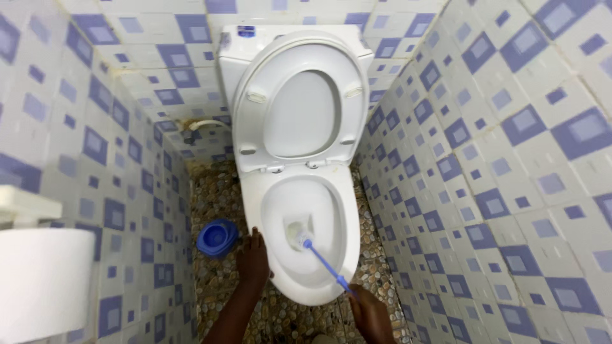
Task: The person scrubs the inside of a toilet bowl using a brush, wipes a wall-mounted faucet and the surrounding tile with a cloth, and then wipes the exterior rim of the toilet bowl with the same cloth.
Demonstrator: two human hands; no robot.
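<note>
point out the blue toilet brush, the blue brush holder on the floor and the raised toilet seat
blue-handled toilet brush (298, 236): head view, on its white bristle head in the bowl
round blue plastic brush holder (217, 237): head view, on its top
raised white toilet seat (252, 121): head view, on its left ring

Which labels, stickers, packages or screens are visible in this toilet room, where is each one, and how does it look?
Sticker: on the top left of the white toilet tank, above the raised seat; small, rectangular, dark blue with pale marks too small to make out.
No packages, signs or screens show.
</note>
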